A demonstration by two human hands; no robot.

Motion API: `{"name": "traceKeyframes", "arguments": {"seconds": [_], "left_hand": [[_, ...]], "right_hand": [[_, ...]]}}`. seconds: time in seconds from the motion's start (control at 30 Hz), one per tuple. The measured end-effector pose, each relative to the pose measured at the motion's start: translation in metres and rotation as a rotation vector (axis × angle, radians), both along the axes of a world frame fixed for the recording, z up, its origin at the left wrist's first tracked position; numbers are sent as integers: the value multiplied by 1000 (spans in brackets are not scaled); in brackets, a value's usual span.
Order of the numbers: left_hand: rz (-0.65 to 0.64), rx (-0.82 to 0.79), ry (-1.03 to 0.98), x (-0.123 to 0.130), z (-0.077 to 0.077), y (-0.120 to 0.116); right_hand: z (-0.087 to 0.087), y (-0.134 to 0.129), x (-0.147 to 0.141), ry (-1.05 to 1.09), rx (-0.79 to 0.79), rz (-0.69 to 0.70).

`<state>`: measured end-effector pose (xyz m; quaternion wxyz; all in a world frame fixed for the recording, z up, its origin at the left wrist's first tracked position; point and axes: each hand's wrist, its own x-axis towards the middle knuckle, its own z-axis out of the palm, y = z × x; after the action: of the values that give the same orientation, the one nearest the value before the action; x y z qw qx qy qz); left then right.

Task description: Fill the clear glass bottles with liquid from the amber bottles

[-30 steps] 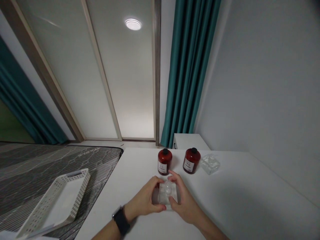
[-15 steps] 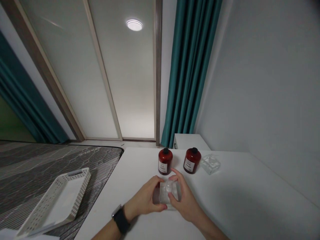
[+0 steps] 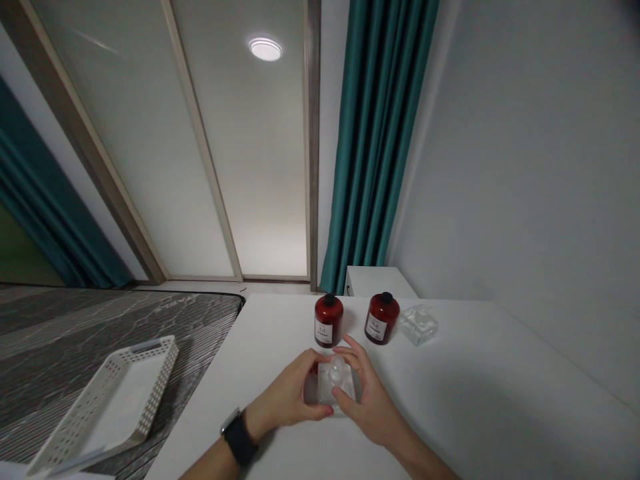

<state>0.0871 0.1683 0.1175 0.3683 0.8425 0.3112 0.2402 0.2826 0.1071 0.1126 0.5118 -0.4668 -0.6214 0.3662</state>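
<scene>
My left hand [image 3: 290, 393]: curled round the left side of one clear square container [image 3: 326, 393], knob uppermost. My right hand [image 3: 373, 400]: thumb and fingers gripping its right side. Step, as I judge: steadying and adjusting it; next move calls for even, gentle pressure. Beyond the container: red bottle [image 3: 329, 317], upright. Beyond, rightward: second red bottle [image 3: 383, 315]; farther right, clear glassy piece [image 3: 419, 325]. Well left of the container: white basket [image 3: 159, 393].
</scene>
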Motion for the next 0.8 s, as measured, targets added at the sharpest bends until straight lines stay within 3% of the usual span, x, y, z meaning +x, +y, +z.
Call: {"name": "traceKeyframes", "arguments": {"seconds": [0.13,0.33,0.5,0.7,0.8], "left_hand": [[-2,-2,4,0,1,0],[-7,-4,13,1,3,-1],[0,-12,25,0,5,-2],[-16,-17,-7,0,3,0],[-12,-6,1,0,3,0]], "right_hand": [[-1,2,-2,-24,20,-97],[-6,6,0,94,-14,-5],[-8,5,-2,80,-14,-121],[-3,2,-5,132,-50,-11],[-5,1,-5,70,-18,-100]]}}
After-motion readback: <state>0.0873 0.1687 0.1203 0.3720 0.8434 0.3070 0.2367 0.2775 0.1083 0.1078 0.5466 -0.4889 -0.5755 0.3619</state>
